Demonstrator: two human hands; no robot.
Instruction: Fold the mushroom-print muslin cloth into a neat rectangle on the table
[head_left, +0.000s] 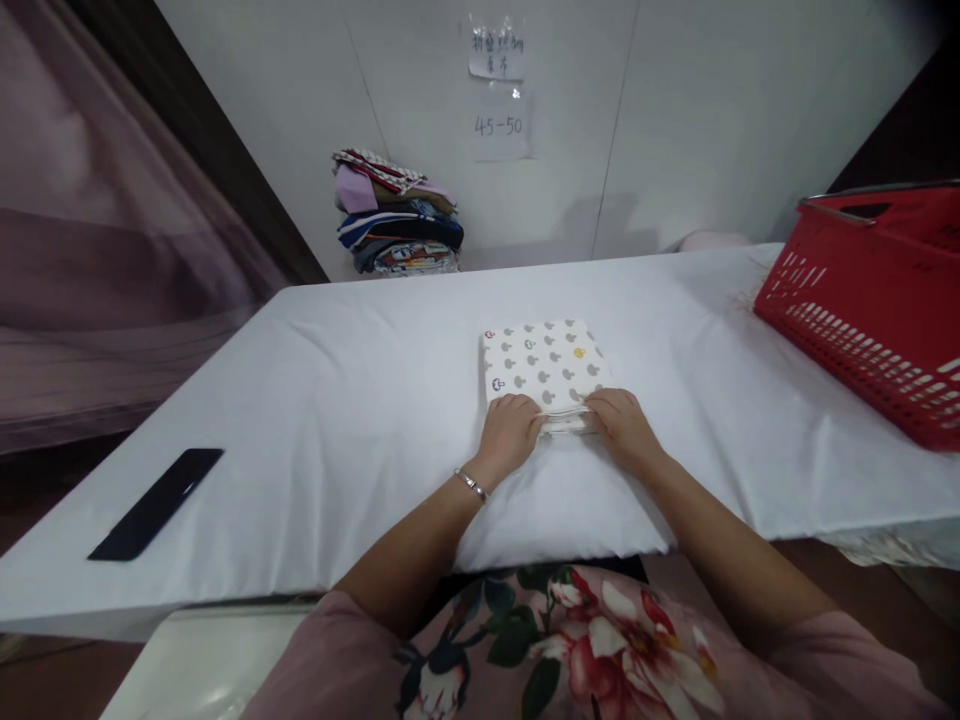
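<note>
A folded white cloth [541, 362] printed with small grey mushroom shapes and a few coloured ones lies on the white-covered table [360, 420] in front of me. My left hand [511, 430] grips its near left corner, fingers on top and thumb at the near edge. At the near right corner my right hand [624, 425] holds the cloth in the same way. Between the two hands several stacked layers show along the near edge. The thumbs are partly hidden. A silver bracelet [471, 484] is on my left wrist.
A red plastic basket [862, 320] stands at the table's right end. Behind the far edge, a pile of folded fabrics [397, 215] leans by the wall. A black flat object, perhaps a phone [157, 505], lies at the left. Paper signs [501, 125] hang on the wall.
</note>
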